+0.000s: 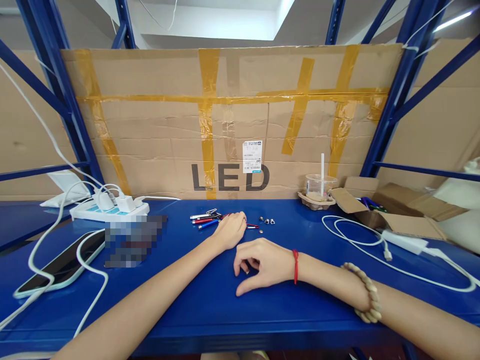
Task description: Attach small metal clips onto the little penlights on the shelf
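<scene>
My left hand [230,230] reaches forward on the blue table [210,310], its fingers curled over a red pen [252,226] at the right end of a small bunch of pens [204,219]. My right hand [262,262] rests on the table just behind it, fingers bent down with the tips pressed on the surface; whether anything lies under them I cannot make out. A red string and a bead bracelet [365,295] circle the right wrist and forearm. A few small metal parts [267,220] lie to the right of the left hand.
A white power strip [108,209] with plugs and cables sits at the left, near a phone [60,267] on a cable. A plastic cup with a straw [320,187], an open cardboard box [378,207] and a white charger cable [375,240] are at the right. Taped cardboard stands behind.
</scene>
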A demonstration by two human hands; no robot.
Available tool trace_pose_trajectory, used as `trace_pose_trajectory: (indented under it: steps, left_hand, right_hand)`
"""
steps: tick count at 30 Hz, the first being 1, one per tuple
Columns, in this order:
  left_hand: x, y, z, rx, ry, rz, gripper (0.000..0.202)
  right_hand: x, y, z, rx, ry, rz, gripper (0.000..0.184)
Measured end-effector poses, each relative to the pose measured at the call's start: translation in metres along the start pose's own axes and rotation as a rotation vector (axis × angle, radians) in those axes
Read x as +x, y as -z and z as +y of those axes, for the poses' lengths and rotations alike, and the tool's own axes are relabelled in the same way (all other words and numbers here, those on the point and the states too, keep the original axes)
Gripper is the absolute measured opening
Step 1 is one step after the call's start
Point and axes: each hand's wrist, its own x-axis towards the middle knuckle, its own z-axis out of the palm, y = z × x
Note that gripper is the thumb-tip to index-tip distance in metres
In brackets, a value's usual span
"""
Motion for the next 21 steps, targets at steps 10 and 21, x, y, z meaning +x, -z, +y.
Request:
trace_pose_trajectory:
  steps: [10, 21]
  left_hand:
    - [0.001, -0.001, 0.000, 0.006, 0.011, -0.013, 0.027]
    - [-0.001, 0.000, -0.001, -0.074, -0.055, -0.007, 0.027]
  right_hand:
    - [-0.010, 0.012, 0.082, 0.064, -0.342, 0.256, 0.014]
    - [-0.011, 0.012, 0.086, 0.013, -0.325, 0.294, 0.011]
